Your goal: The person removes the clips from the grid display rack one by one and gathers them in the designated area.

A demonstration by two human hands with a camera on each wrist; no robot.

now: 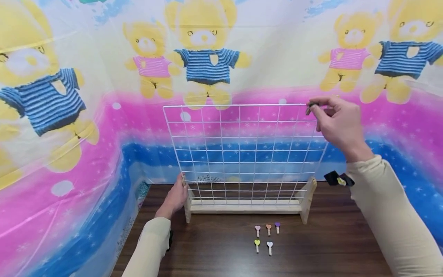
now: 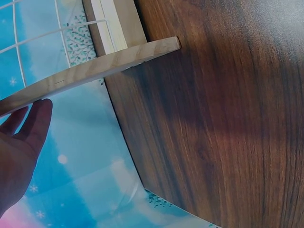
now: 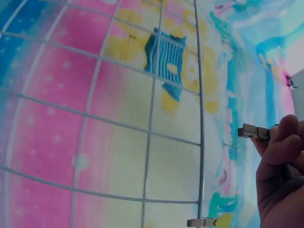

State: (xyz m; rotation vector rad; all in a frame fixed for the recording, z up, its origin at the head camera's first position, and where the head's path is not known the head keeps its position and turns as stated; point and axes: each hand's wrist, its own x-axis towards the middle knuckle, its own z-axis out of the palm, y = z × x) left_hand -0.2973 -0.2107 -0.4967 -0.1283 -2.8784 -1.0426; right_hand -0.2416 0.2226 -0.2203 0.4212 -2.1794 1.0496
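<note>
My right hand [image 1: 340, 123] pinches a small wooden clothespin [image 3: 254, 131] near the top right corner of a white wire grid [image 1: 239, 150]. In the right wrist view this clothespin stands apart from the grid's edge wire. Lower in that view, another clothespin with a yellow heart [image 3: 223, 220] is clipped on the edge wire. The grid stands upright in a pale wooden base [image 1: 245, 207]. With its fingers extended, my left hand [image 1: 174, 198] touches the outer side of the left wooden support [image 2: 90, 71]. Its thumb cannot be made out clearly.
On the dark wooden table [image 1: 214, 246], several heart-topped clothespins lie in front of the base: pink [image 1: 257, 229], orange [image 1: 268, 228], purple [image 1: 277, 227], yellow-green [image 1: 257, 244] and white [image 1: 270, 247]. Bear-printed cloth [image 1: 270, 69] hangs behind and beside the table.
</note>
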